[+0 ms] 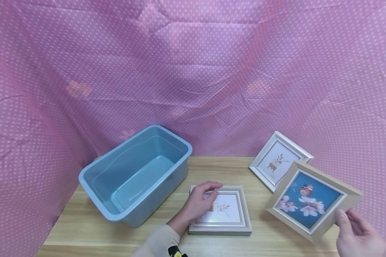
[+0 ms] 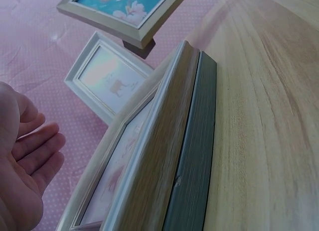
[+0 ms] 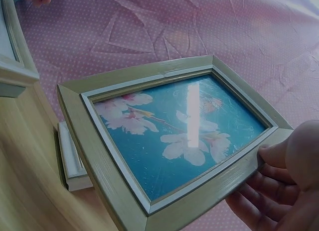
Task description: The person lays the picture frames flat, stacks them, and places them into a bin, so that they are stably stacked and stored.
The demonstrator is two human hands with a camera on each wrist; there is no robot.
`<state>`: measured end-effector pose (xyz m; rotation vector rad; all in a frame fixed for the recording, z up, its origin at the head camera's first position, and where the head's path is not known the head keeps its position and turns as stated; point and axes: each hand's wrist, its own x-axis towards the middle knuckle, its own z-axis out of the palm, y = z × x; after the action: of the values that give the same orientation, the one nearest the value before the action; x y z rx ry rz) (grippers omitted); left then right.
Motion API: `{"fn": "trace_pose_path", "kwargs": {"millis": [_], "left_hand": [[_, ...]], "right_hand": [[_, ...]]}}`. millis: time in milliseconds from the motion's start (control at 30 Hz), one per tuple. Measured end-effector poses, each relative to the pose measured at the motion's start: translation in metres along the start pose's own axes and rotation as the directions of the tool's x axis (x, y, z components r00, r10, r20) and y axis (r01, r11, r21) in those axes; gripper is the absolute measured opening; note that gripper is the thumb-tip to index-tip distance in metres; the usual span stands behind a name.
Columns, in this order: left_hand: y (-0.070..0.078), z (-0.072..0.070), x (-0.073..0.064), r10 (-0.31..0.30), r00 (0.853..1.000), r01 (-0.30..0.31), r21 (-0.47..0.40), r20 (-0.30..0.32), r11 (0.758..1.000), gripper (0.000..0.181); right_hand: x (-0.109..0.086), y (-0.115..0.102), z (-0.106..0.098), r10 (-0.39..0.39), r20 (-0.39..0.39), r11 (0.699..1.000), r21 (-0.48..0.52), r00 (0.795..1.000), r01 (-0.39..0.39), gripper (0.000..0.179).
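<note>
My right hand (image 1: 360,233) pinches the edge of a beige picture frame (image 1: 352,194), thumb on the front and fingers behind. Pink blossoms on blue fill its picture, which also shows in the right wrist view, where the frame (image 3: 149,71) is held tilted. My left hand (image 1: 201,200) is over a stack of two picture frames (image 1: 246,217), its fingers loosely bent with nothing in them. From the left wrist view, the hand (image 2: 30,161) hovers beside the stack, a light frame (image 2: 159,141) on top of a dark grey-green one (image 2: 197,141).
A deep blue-grey plastic bin (image 1: 161,192) stands on the left of the wooden table (image 1: 212,167). Behind the held frame, a white picture frame (image 1: 260,159) lies at the back right, partly covered by it. Pink dotted cloth (image 1: 193,89) encloses the table at the back and sides.
</note>
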<state>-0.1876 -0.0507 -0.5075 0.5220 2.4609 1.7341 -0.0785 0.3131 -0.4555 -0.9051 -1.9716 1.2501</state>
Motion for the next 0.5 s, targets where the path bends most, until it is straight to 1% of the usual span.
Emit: {"fn": "trace_pose_path", "kwargs": {"millis": [133, 200, 433, 500], "left_hand": [[-0.001, 0.0, -0.001, 0.014, 1.0, -0.014, 0.004, -0.007, 1.0, 0.031], [-0.001, 0.0, -0.001, 0.014, 1.0, -0.014, 0.003, -0.007, 1.0, 0.03], [0.0, -0.001, -0.002, 0.016, 1.0, -0.015, 0.004, -0.017, 1.0, 0.029], [0.0, -0.002, -0.002, 0.009, 1.0, -0.009, 0.005, -0.016, 1.0, 0.029]], "right_hand": [[-0.004, -0.004, 0.006, -0.083, 0.019, 0.996, 0.022, 0.996, 0.083, 0.04], [-0.004, -0.006, 0.009, -0.111, 0.032, 0.993, 0.036, 0.993, 0.11, 0.04], [-0.005, -0.013, 0.02, -0.144, 0.09, 0.989, 0.054, 0.985, 0.14, 0.041], [-0.006, -0.016, 0.025, -0.166, 0.101, 0.984, 0.081, 0.981, 0.158, 0.039]]}}
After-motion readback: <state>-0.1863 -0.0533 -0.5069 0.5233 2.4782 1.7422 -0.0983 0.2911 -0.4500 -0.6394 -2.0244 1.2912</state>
